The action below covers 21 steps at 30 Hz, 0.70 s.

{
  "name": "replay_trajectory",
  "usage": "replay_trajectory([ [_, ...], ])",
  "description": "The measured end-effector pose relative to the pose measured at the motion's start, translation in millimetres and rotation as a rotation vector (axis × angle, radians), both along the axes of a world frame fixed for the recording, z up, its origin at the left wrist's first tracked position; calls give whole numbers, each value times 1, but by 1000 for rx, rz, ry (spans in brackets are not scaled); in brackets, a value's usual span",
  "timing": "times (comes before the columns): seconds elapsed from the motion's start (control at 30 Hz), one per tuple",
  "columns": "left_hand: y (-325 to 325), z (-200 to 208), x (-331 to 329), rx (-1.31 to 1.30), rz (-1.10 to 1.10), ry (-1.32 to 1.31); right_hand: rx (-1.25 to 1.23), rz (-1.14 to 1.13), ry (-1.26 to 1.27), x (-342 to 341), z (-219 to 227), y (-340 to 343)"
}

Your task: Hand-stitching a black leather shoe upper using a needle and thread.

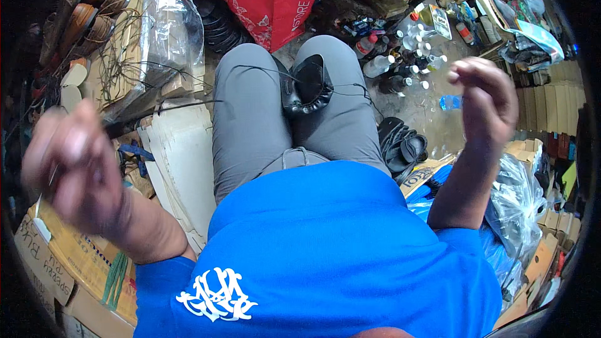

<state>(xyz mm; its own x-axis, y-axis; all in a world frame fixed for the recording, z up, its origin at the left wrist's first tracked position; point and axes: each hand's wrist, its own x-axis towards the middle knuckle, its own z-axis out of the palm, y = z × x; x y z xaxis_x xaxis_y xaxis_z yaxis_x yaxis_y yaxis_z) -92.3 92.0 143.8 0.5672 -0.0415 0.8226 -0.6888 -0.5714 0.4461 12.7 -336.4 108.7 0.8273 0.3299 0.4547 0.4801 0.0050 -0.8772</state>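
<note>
A gathered black leather shoe upper [308,87] is rested across the thighs of grey cloth trousers [247,119], with thin black thread [253,68] drawn out on both sides. The left hand [78,169] is held up well to the left, its fingers bent toward the thumb; it is blurred, and whether anything is gripped cannot be told. The right hand [485,97] is lifted on the other side with fingers loosely curled; whether thread is pinched there cannot be told either.

Writing is carried by several things: white round patches, floral print and white lettering by a bright red bag [272,15] beyond the knees, dark handwritten capitals by a brown cardboard box [47,256] at lower left, and a white stylised graphic by the blue short-sleeved shirt [325,231]. White-capped plastic bottles [379,66] are clustered beyond the right knee.
</note>
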Motion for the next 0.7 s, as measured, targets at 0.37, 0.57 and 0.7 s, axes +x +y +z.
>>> replay_trajectory([
  [0.37, -45, 37, -33, -584, -549, -87, 314, 615, -145, -41, 89, 17],
  [0.57, -18, 39, -73, -720, -756, 422, 306, 617, -130, -41, 88, 26],
  [0.7, -15, 35, -78, -791, -825, 512, 300, 614, -108, -32, 85, 34],
])
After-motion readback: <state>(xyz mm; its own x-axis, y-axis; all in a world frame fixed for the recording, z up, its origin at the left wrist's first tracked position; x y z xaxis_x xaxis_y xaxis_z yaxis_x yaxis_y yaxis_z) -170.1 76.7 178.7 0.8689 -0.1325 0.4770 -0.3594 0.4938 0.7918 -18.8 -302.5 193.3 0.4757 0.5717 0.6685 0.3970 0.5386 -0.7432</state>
